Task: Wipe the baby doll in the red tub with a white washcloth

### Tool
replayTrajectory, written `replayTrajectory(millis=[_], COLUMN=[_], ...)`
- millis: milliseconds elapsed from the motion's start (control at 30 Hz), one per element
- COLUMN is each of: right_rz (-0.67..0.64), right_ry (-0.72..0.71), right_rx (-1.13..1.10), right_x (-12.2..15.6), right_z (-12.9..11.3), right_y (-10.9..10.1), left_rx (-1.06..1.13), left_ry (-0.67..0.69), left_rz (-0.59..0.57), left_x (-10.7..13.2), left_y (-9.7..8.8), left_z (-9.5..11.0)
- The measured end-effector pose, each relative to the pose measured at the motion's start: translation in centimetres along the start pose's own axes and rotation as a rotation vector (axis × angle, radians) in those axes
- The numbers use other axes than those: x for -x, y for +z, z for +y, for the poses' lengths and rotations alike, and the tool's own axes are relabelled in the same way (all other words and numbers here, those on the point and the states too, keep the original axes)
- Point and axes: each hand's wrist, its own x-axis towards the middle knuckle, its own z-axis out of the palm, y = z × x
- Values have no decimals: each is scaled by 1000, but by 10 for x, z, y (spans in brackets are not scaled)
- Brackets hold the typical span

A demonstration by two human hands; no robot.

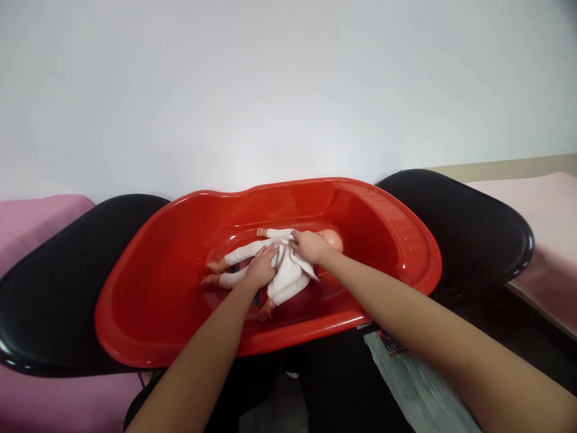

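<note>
Bare hands meet over a baby doll (283, 255) in a red plastic baby bath (144, 288). The R hand (310, 245) has its fingers curled on the white cloth top (292, 279), upper chest, gathering a fold; the L hand (262, 267) lies palm-down at the top's lower front edge, fingertips on or just beside the cloth; can't tell if it pinches any.

Key relation: the doll lies directly under both grips, long axis L–R along the bath. Its head (332, 239) is just past the R hand, partly behind that wrist; its bare feet (216, 266) point out beyond the L hand. R hand is nearer the collar, L hand nearer the waist. The doll's near arm (288, 291) slants from below the R grip toward the wearer, ending in a small open hand; the far arm (279, 232) stretches L, beyond both grips.

Materials: soft, rumpled cloth w/ a loose flap below the R wrist; slim white trousers (246, 251); smooth, flesh-toned head & feet, prob. vinyl. The bath is glossy, rounded, w/ a ribbed ledge (387, 210) R of the grips. Smooth black panels w/ rounded edges, one (460, 222) far R, the other (58, 294) far L, flank it.
</note>
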Motion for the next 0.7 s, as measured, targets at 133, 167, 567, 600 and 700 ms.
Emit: replayTrajectory(millis=[133, 167, 567, 600, 700], right_rz=[178, 193, -141, -124, -146], right_ry=[58, 47, -298, -270, -229], right_rx=[-6, 22, 373, 411, 511], right_x=[6, 7, -7, -9, -15], right_z=[-4, -6, -6, -7, -4], right_y=[-12, -13, 44, 44, 39], left_rx=[-15, -30, -63, -66, -65], left_ry=[-20, -30, -30, -27, -22], left_rz=[47, 57, 25, 21, 29], left_x=[1, 2, 1, 1, 2], left_y=[-2, -2, -3, -4, -3], left_z=[1, 1, 0, 0, 0])
